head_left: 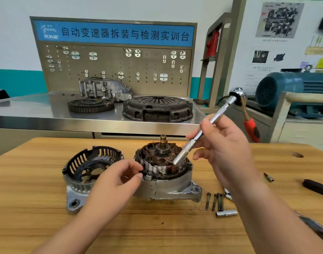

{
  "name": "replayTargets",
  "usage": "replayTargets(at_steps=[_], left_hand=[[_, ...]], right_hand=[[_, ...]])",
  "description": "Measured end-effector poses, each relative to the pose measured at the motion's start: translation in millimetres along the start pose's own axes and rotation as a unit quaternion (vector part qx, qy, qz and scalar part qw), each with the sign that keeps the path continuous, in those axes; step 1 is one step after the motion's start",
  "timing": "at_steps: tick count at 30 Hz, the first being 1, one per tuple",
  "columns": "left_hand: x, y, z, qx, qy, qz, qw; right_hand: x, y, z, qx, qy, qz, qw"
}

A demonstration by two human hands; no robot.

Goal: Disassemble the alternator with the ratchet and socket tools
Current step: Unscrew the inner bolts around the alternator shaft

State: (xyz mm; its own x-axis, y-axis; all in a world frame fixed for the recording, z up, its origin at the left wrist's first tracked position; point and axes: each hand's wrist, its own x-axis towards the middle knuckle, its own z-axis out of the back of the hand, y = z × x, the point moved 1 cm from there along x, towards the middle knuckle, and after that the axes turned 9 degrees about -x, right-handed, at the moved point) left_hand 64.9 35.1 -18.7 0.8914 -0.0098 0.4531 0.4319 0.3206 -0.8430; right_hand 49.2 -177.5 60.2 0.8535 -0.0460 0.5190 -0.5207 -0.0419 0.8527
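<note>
The open alternator body (168, 186) stands on the wooden table (157, 231), with copper windings and the rotor shaft showing on top. Its removed rear cover (87, 173) lies just to the left. My right hand (224, 149) grips the long extension bar of the ratchet (208, 125); the socket end points down into the windings, and the red-handled ratchet head is up at the right. My left hand (118, 182) touches the alternator's left rim with thumb and fingertips.
Several long bolts (214, 201) and a loose socket (226, 213) lie right of the alternator. A small bit (268, 177) and a dark tool handle (316, 186) sit at the far right. Behind is a steel bench with a clutch cover (157, 109) and flywheel (91, 105).
</note>
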Motion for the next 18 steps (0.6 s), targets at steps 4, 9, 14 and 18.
replayTargets(at_steps=[4, 9, 14, 18], left_hand=[[-8.6, 6.3, -4.8, 0.005, -0.001, -0.012, 1.000], [-16.2, 2.5, -5.8, -0.011, 0.013, -0.039, 0.999], [-18.5, 3.3, -7.2, -0.015, 0.030, -0.042, 0.999], [-19.2, 5.1, -8.3, -0.026, 0.047, -0.037, 0.998]], right_hand=[[8.4, -19.4, -25.0, -0.115, 0.044, 0.048, 0.991], [16.5, -37.9, -39.0, -0.192, 0.050, 0.078, 0.977], [17.6, -43.6, -39.9, -0.227, 0.053, 0.102, 0.967], [17.9, -40.9, -37.2, -0.272, 0.058, 0.112, 0.954]])
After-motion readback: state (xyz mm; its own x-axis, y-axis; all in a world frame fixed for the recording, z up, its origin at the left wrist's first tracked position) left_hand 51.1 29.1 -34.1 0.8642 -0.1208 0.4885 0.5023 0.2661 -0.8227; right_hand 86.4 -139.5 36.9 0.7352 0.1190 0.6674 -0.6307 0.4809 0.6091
